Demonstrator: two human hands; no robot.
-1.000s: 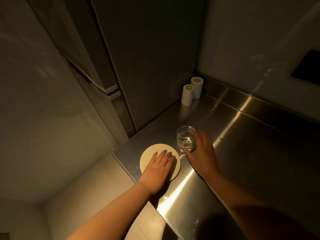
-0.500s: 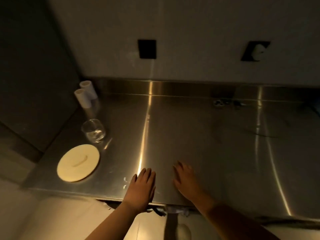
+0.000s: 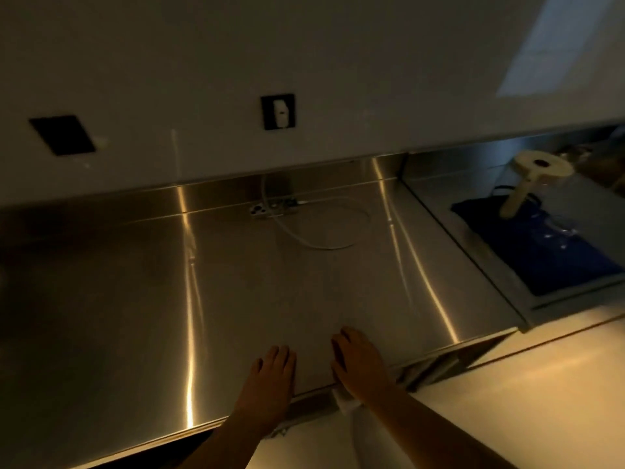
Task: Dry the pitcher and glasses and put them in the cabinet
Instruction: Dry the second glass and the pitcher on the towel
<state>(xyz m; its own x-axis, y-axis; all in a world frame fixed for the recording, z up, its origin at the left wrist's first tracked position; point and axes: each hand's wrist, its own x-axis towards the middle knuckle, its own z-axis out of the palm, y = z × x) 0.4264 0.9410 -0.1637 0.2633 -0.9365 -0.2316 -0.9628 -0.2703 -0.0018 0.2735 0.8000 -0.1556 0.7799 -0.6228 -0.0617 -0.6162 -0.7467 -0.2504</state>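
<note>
My left hand point(image 3: 270, 375) lies flat, palm down, on the front edge of the steel counter point(image 3: 135, 299), holding nothing. My right hand point(image 3: 358, 362) rests beside it, also flat and empty. Far right, a clear glass pitcher point(image 3: 541, 211) with a cream lid and handle stands on a dark blue cloth point(image 3: 548, 258) in a lower section of the counter, well away from both hands. The glass and round cream lid seen before are out of view to the left.
A white cable point(image 3: 324, 238) loops on the counter near the back wall by a small plug block point(image 3: 270, 209). Two dark wall plates point(image 3: 62, 135) point(image 3: 278, 111) sit above the backsplash. A pale surface lies below the counter's front edge.
The view has swung right along the counter. The glass, round lid and white cylinders have left the frame; the pitcher on the blue cloth has come in. Both hands stay flat at the front edge.
</note>
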